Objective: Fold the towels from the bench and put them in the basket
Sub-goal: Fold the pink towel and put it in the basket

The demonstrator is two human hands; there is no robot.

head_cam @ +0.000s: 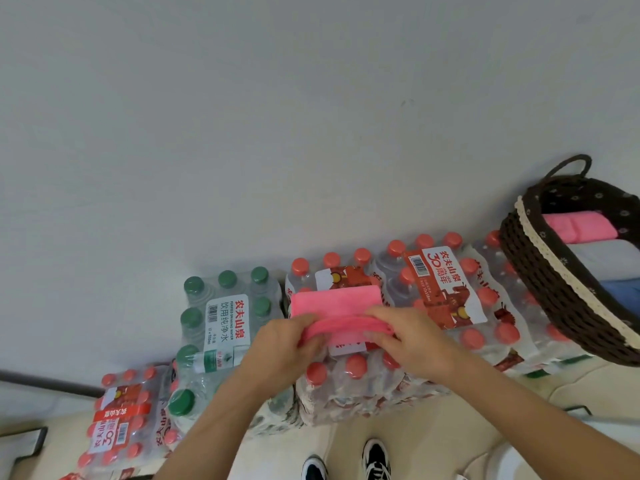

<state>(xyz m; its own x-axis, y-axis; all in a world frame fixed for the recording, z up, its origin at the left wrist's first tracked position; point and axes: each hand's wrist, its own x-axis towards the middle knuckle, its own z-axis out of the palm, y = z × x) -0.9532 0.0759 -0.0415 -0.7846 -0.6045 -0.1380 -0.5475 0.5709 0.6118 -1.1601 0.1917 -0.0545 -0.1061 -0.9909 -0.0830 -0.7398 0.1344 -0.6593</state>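
A pink towel [332, 301] lies partly folded on top of a shrink-wrapped pack of red-capped water bottles [349, 379]. My left hand [282, 351] pinches its near left edge and my right hand [412, 337] grips its near right edge, lifting that edge off the pack. A dark woven basket [540, 282] with a cream lace rim and a loop handle stands on the packs at the right. Inside it lie a folded pink towel [578, 225], a grey-white towel [606, 254] and a blue towel [623, 289].
Packs of green-capped bottles [221, 313] stand left of the towel, and more red-capped packs [446, 289] stretch right under the basket. Another red pack [121, 420] sits lower left. A plain wall rises behind. My two shoes [346, 462] stand on the pale tiled floor.
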